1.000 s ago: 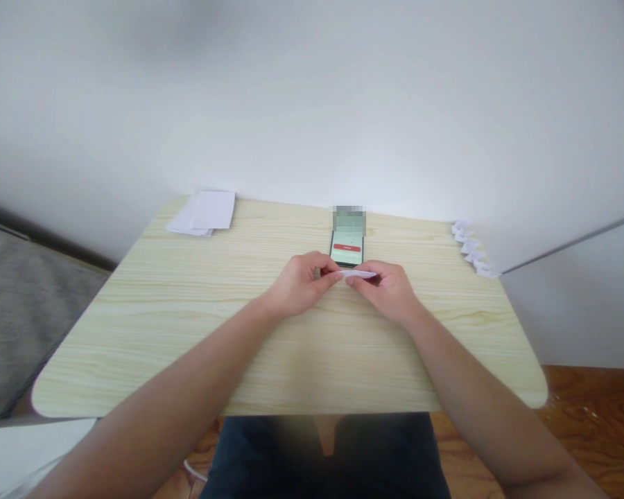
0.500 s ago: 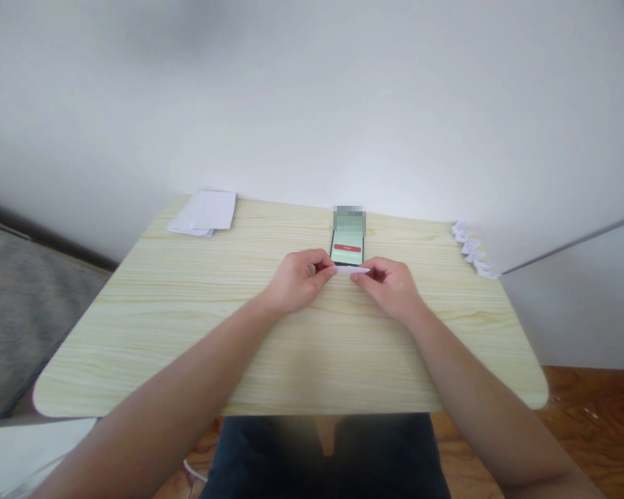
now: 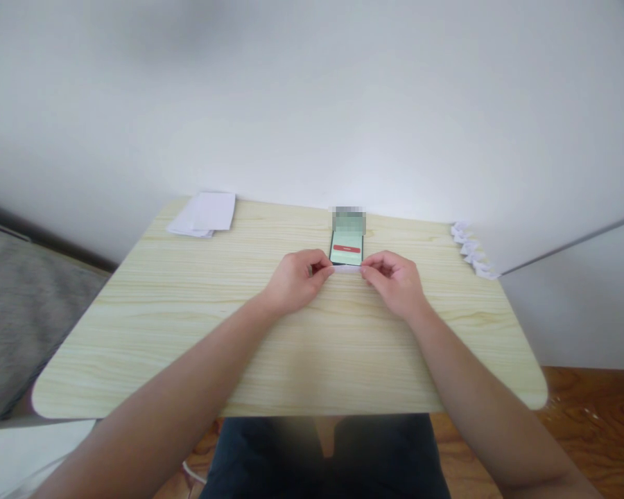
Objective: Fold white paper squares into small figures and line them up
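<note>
A narrow strip of folded white paper (image 3: 347, 268) spans the gap between my two hands, just in front of a phone. My left hand (image 3: 299, 281) pinches its left end between thumb and fingertips. At the other end, the thumb and index finger of my right hand (image 3: 396, 283) are closed on the paper's tip. The phone (image 3: 347, 242) lies behind the paper with its screen lit, showing a red bar; its upper part is blurred out.
Flat white paper sheets (image 3: 213, 211) are stacked at the table's back left. A row of several folded white paper pieces (image 3: 471, 249) runs along the right edge. The wooden table (image 3: 187, 333) meets a white wall (image 3: 312, 104) at the back.
My right hand has shifted slightly to the right, its fingers moving from the paper's near side to its right end. My left hand has hardly moved.
</note>
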`<action>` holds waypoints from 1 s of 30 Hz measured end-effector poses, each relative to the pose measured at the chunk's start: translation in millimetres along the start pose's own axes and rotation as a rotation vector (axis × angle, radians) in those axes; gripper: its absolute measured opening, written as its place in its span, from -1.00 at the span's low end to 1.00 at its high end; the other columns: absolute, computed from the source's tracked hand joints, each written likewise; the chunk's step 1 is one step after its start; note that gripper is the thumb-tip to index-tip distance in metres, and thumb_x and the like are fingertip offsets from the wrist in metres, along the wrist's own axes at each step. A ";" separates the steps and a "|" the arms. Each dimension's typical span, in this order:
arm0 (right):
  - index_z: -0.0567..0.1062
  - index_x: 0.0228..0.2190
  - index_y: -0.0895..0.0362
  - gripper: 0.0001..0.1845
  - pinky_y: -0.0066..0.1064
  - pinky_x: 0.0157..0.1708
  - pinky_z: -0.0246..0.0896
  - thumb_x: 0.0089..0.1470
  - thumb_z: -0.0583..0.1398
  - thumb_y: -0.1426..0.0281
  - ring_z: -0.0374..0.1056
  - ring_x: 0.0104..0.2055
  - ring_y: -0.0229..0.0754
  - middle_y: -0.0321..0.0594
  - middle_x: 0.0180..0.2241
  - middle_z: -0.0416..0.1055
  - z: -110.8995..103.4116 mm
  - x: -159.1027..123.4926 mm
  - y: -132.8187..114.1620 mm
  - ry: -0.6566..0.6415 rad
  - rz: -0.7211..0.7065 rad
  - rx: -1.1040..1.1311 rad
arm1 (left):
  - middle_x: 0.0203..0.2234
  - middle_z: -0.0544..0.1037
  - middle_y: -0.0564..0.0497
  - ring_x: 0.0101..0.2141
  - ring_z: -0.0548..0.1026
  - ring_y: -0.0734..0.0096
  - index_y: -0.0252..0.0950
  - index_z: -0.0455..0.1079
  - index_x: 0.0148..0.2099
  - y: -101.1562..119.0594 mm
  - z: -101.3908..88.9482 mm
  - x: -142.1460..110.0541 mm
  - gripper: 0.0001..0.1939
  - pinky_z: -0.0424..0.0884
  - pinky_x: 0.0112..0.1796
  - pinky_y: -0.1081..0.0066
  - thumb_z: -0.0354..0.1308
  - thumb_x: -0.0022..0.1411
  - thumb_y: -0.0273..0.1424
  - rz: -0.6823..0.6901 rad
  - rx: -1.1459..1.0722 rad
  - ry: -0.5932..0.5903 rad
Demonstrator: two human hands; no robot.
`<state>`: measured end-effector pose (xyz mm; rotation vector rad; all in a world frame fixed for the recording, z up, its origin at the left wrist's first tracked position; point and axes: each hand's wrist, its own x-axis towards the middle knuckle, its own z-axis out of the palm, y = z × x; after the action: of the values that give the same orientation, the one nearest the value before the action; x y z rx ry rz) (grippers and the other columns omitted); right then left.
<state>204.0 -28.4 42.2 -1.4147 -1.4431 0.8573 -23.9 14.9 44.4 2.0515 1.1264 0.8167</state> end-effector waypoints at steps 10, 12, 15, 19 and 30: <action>0.62 -0.35 0.10 -0.88 -0.36 -0.37 0.29 0.04 0.29 0.35 0.42 -0.41 -0.19 -0.23 -0.41 0.59 0.8 0.4 1.3 -0.054 0.000 -0.102 | -0.41 0.55 0.00 -0.38 0.44 0.35 -0.26 0.52 -0.29 1.0 0.0 -0.8 -0.85 0.33 -0.35 0.35 0.15 0.29 -0.35 0.079 0.136 -0.054; 0.63 -0.35 0.09 -0.89 -0.36 -0.37 0.29 0.05 0.28 0.36 0.42 -0.41 -0.20 -0.24 -0.40 0.59 1.6 -0.5 0.4 -0.077 -0.026 -0.146 | -0.41 0.55 -0.02 -0.36 0.45 0.32 -0.26 0.51 -0.29 1.6 0.5 -1.3 -0.87 0.34 -0.32 0.34 0.16 0.27 -0.36 0.119 0.175 -0.067; 0.63 -0.36 0.08 -0.89 -0.38 -0.39 0.27 0.05 0.27 0.36 0.39 -0.44 -0.22 -0.27 -0.42 0.58 3.2 -2.4 -0.6 -0.108 -0.062 -0.189 | -0.39 0.55 -0.04 -0.32 0.47 0.28 -0.26 0.50 -0.28 1.4 1.8 -1.6 -0.88 0.36 -0.27 0.31 0.16 0.28 -0.39 0.196 0.229 -0.081; 0.62 -0.37 0.07 -0.91 -0.38 -0.40 0.26 0.04 0.29 0.36 0.39 -0.43 -0.21 -0.28 -0.43 0.58 4.7 -4.2 -1.1 -0.148 -0.092 -0.208 | -0.39 0.54 -0.05 -0.29 0.46 0.25 -0.26 0.50 -0.27 -0.3 2.9 -1.5 -0.87 0.34 -0.24 0.28 0.13 0.30 -0.43 0.277 0.300 -0.105; 0.61 -0.37 0.08 -0.90 -0.41 -0.43 0.20 0.05 0.26 0.39 0.34 -0.46 -0.24 -0.32 -0.47 0.52 2.2 -2.7 -0.9 -0.165 -0.084 -0.229 | -0.40 0.51 -0.05 -0.27 0.45 0.24 -0.24 0.49 -0.30 -1.1 0.6 -2.0 -0.84 0.34 -0.23 0.28 0.10 0.31 -0.44 0.290 0.332 -0.119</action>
<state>201.4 -30.9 41.9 -1.4658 -1.7601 0.7903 -24.8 13.5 42.9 2.5476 0.9613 0.6636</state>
